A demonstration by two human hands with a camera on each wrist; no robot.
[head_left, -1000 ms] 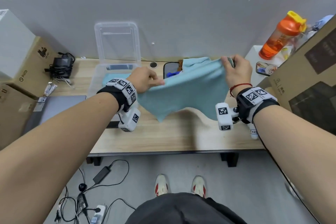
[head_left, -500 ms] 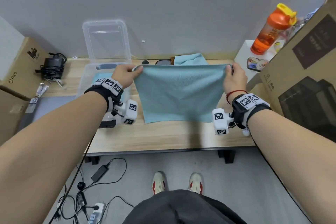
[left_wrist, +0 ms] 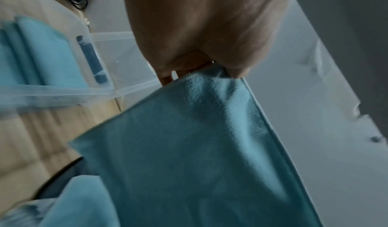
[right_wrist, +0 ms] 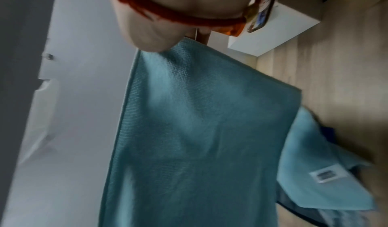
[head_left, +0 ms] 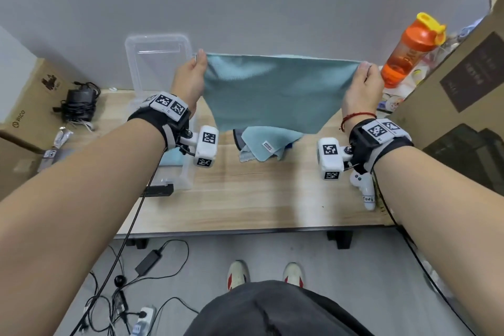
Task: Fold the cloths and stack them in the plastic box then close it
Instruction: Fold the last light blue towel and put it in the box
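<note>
I hold a teal cloth point(head_left: 275, 90) stretched flat in the air above the wooden table point(head_left: 259, 199). My left hand point(head_left: 191, 76) pinches its upper left corner and my right hand point(head_left: 361, 82) pinches its upper right corner. The wrist views show the same cloth point(left_wrist: 199, 147) point(right_wrist: 199, 131) hanging from each pinch. The clear plastic box point(head_left: 188, 169) stands at the left with its lid point(head_left: 156, 60) tipped up against the wall. A folded teal cloth point(left_wrist: 42, 52) lies inside it. More crumpled cloths point(head_left: 268, 144) lie on the table under the held one.
An orange bottle point(head_left: 409, 49) stands at the back right beside a large cardboard box point(head_left: 458, 90). A white controller point(head_left: 364, 188) lies near the right table edge. Cardboard boxes point(head_left: 30, 106) and a black charger point(head_left: 79, 103) sit at the left. Cables run on the floor.
Both hands have risen and spread apart, pulling the cloth from a slack drape into a taut sheet held higher and nearer the wall. The cloths beneath it have come into view.
</note>
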